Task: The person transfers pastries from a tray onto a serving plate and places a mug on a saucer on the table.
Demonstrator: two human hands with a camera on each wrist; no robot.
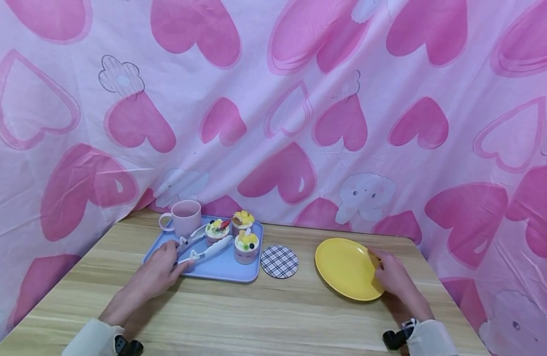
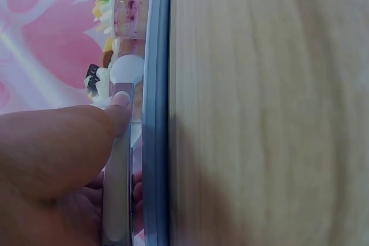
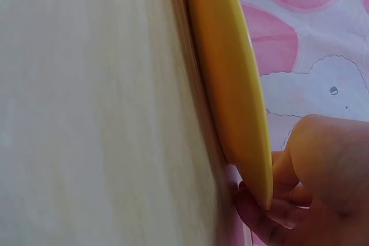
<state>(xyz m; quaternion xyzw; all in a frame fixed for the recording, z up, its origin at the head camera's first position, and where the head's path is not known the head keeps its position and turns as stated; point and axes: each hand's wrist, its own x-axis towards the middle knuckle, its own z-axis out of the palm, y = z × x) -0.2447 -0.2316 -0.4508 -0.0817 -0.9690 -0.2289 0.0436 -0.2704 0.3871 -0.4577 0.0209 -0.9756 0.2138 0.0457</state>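
My left hand [image 1: 165, 264] grips a pair of metal tongs [image 2: 118, 182] with white tips, low over the blue tray [image 1: 224, 275]. The tong arms are spread, their tips on either side of a dessert cup [image 1: 217, 232] topped with cream and fruit. Two more dessert cups stand beside it: one with yellow cubes [image 1: 243, 222] at the back, another with a dark berry [image 1: 246, 249] at the front. On the right, my right hand [image 1: 392, 273] pinches the rim of a yellow plate [image 1: 346, 269], thumb above and fingers beneath in the right wrist view.
A pink mug [image 1: 187, 219] stands at the tray's back left, its handle to the left. Between tray and plate lies a round checked coaster [image 1: 279, 261]. A pink heart-patterned cloth [image 1: 273, 163] hangs behind the wooden table [image 1: 255, 316].
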